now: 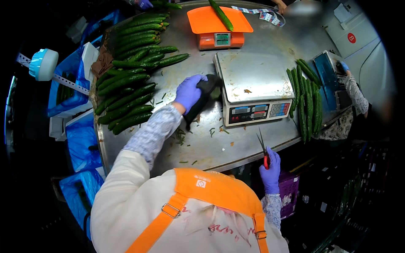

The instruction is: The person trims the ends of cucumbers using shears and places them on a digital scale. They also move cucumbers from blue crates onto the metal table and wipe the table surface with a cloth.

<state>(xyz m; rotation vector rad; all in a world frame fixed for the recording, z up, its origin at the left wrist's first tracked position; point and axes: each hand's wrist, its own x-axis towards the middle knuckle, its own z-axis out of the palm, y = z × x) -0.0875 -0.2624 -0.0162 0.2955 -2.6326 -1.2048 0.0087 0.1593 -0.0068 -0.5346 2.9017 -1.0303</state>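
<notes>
My left hand (189, 92), in a purple glove, grips a black cloth (201, 100) on the steel table, just left of a flat-topped weighing scale (254, 76). Part of the cloth is hidden under the fingers. At the table's front edge, my right hand (270, 172), gloved too, holds scissors (265, 155) by their red handles. Their thin blades point up and away from me, slightly apart. Left of my left hand lies a pile of long green cucumbers (126, 101). More cucumbers (305, 101) lie to the right of the scale.
An orange scale (220, 40) at the back bears a single cucumber (222, 15). Green trimmings (180, 136) litter the steel table (202, 151). Blue-lined crates (83, 142) stand along the left side. Others' hands show at the back, and a blue-gloved hand (344, 66) at a machine, right.
</notes>
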